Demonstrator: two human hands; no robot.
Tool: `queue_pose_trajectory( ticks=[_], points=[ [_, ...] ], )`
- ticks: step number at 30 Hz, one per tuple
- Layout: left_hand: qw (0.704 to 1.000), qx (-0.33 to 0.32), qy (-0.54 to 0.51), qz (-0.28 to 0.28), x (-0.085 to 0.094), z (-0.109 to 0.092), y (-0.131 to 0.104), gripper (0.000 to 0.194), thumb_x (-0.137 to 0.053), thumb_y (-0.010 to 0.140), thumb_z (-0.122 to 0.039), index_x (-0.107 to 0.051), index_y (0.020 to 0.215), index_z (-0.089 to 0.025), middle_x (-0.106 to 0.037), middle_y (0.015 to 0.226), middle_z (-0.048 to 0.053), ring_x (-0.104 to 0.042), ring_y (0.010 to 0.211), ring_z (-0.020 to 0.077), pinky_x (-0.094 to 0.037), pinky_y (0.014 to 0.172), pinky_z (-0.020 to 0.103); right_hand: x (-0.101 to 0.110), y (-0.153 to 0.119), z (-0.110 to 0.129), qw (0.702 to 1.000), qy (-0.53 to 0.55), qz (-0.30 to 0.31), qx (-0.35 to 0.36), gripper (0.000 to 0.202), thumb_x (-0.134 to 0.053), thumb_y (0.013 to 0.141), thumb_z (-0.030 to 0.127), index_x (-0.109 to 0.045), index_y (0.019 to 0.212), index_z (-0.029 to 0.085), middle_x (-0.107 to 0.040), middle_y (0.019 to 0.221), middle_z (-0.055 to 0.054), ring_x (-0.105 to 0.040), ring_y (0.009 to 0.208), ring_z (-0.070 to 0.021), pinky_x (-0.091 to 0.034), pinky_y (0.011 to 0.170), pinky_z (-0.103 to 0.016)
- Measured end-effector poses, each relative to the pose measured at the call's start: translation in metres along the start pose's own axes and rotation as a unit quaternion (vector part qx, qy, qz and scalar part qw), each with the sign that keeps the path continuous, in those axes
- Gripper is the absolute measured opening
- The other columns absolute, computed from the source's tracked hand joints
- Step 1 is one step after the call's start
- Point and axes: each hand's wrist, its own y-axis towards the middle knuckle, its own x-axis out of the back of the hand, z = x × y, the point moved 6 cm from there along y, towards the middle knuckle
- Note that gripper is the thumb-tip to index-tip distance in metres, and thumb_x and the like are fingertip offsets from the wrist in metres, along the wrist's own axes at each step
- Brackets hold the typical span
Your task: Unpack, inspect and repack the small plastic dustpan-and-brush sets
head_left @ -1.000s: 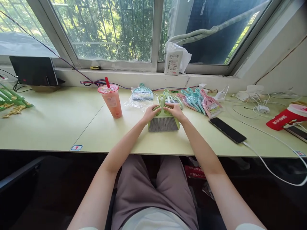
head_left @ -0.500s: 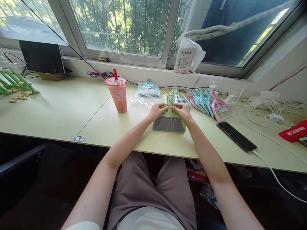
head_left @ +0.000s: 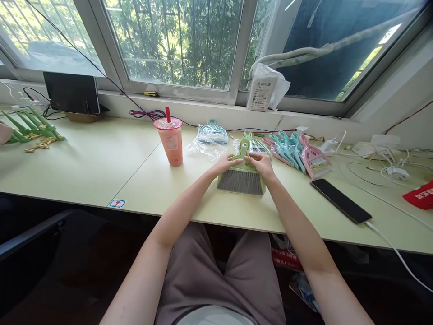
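Observation:
A small green hand broom (head_left: pixel 241 181) with grey bristles lies over a matching green dustpan (head_left: pixel 263 190) on the table, bristles towards me. My left hand (head_left: pixel 228 164) is closed on the left side of the set, its thumb by the base of the handle. On the right side, my right hand (head_left: pixel 261 166) grips it the same way, thumb and fingers near the handle. The fingertips beneath are partly hidden. Just behind them lies another green set (head_left: pixel 256 145) in clear wrapping.
Left of my hands stands a pink drink cup (head_left: pixel 172 143) with a red straw. Wrapped blue (head_left: pixel 213 133) and pink (head_left: pixel 314 155) brush sets lie along the back. A phone (head_left: pixel 340 200) charges at right. Another person's hand (head_left: pixel 4 133) shows at the left edge by green pieces (head_left: pixel 37 126).
The whole view has shifted slightly, so things sit a little lower and further right. My hands keep hold of the broom and dustpan. Another person's hand has appeared at the left edge.

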Motion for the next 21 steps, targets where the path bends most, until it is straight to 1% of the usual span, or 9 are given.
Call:
queue_pose_trajectory(
  ticks=[3, 5, 6, 8, 10, 12, 13, 17, 21],
  points=[
    [0.995, 0.053, -0.028, 0.084, -0.005, 0.004, -0.006, 0.043, -0.082, 0.064, -0.043, -0.072, 0.094, -0.014, -0.072, 0.089, 0.007, -0.065, 0.08, 0.0202, -0.049, 0.074, 0.032, 0.012, 0.002, -0.003, 0.998, -0.036, 0.049, -0.022, 0.06, -0.069, 0.071, 0.069, -0.073, 0.1, 0.016, -0.074, 0.105, -0.014, -0.07, 0.098, -0.0271, -0.058, 0.082, -0.038],
    [0.992, 0.067, -0.061, 0.086, -0.006, 0.005, -0.009, 0.042, -0.083, 0.063, -0.041, -0.071, 0.092, -0.013, -0.072, 0.088, 0.007, -0.065, 0.079, 0.0208, -0.049, 0.075, 0.035, 0.028, 0.004, -0.007, 0.989, -0.11, 0.087, -0.039, 0.057, -0.055, 0.083, 0.068, -0.073, 0.102, 0.018, -0.074, 0.106, -0.013, -0.071, 0.094, -0.0251, -0.057, 0.076, -0.035],
    [0.991, 0.068, -0.08, 0.079, -0.006, 0.005, -0.01, 0.042, -0.083, 0.063, -0.041, -0.071, 0.093, -0.013, -0.072, 0.088, 0.008, -0.065, 0.079, 0.0214, -0.05, 0.077, 0.036, 0.04, 0.005, -0.009, 0.981, -0.172, 0.079, -0.042, 0.052, -0.054, 0.086, 0.064, -0.073, 0.102, 0.018, -0.075, 0.104, -0.012, -0.071, 0.091, -0.0249, -0.056, 0.073, -0.034],
    [0.989, 0.065, -0.116, 0.065, -0.006, 0.004, -0.011, 0.044, -0.083, 0.065, -0.042, -0.07, 0.095, -0.013, -0.072, 0.092, 0.01, -0.067, 0.084, 0.0232, -0.05, 0.081, 0.038, 0.065, 0.007, -0.012, 0.942, -0.332, 0.029, -0.034, 0.04, -0.063, 0.082, 0.055, -0.074, 0.1, 0.021, -0.075, 0.1, -0.011, -0.07, 0.09, -0.0267, -0.053, 0.072, -0.034],
    [0.986, 0.053, -0.156, 0.041, -0.004, 0.002, -0.009, 0.047, -0.083, 0.066, -0.043, -0.069, 0.1, -0.014, -0.072, 0.1, 0.013, -0.067, 0.092, 0.0257, -0.051, 0.086, 0.04, 0.079, 0.009, -0.018, 0.879, -0.475, 0.004, -0.041, 0.036, -0.073, 0.074, 0.047, -0.075, 0.099, 0.022, -0.075, 0.099, -0.012, -0.069, 0.093, -0.0304, -0.051, 0.073, -0.035],
    [0.98, 0.037, -0.194, 0.011, 0.001, 0.001, -0.006, 0.051, -0.084, 0.064, -0.04, -0.067, 0.106, -0.015, -0.07, 0.11, 0.014, -0.066, 0.102, 0.028, -0.05, 0.091, 0.041, 0.079, 0.01, -0.028, 0.831, -0.552, 0.037, -0.059, 0.04, -0.078, 0.068, 0.045, -0.075, 0.1, 0.021, -0.075, 0.101, -0.013, -0.068, 0.096, -0.0328, -0.05, 0.073, -0.035],
    [0.978, 0.03, -0.209, -0.003, 0.004, 0.001, -0.005, 0.054, -0.085, 0.063, -0.038, -0.066, 0.108, -0.015, -0.069, 0.114, 0.014, -0.064, 0.106, 0.0288, -0.05, 0.094, 0.042, 0.074, 0.011, -0.033, 0.821, -0.564, 0.066, -0.057, 0.043, -0.08, 0.066, 0.045, -0.074, 0.102, 0.021, -0.074, 0.103, -0.013, -0.068, 0.097, -0.0325, -0.05, 0.073, -0.034],
    [0.969, 0.013, -0.239, -0.057, 0.017, 0.003, 0.001, 0.062, -0.086, 0.058, -0.027, -0.063, 0.114, -0.016, -0.066, 0.121, 0.014, -0.061, 0.115, 0.0292, -0.048, 0.099, 0.042, 0.054, 0.01, -0.038, 0.839, -0.521, 0.157, -0.011, 0.05, -0.081, 0.065, 0.043, -0.072, 0.11, 0.024, -0.073, 0.11, -0.006, -0.068, 0.095, -0.0256, -0.048, 0.071, -0.029],
    [0.966, 0.025, -0.24, -0.096, 0.024, 0.01, 0.003, 0.069, -0.083, 0.059, -0.021, -0.059, 0.123, -0.019, -0.065, 0.12, 0.011, -0.061, 0.114, 0.0275, -0.049, 0.099, 0.042, 0.053, 0.007, -0.038, 0.851, -0.498, 0.162, -0.046, 0.038, -0.076, 0.071, 0.044, -0.073, 0.103, 0.025, -0.071, 0.112, -0.004, -0.067, 0.096, -0.024, -0.046, 0.072, -0.029]
  ],
)
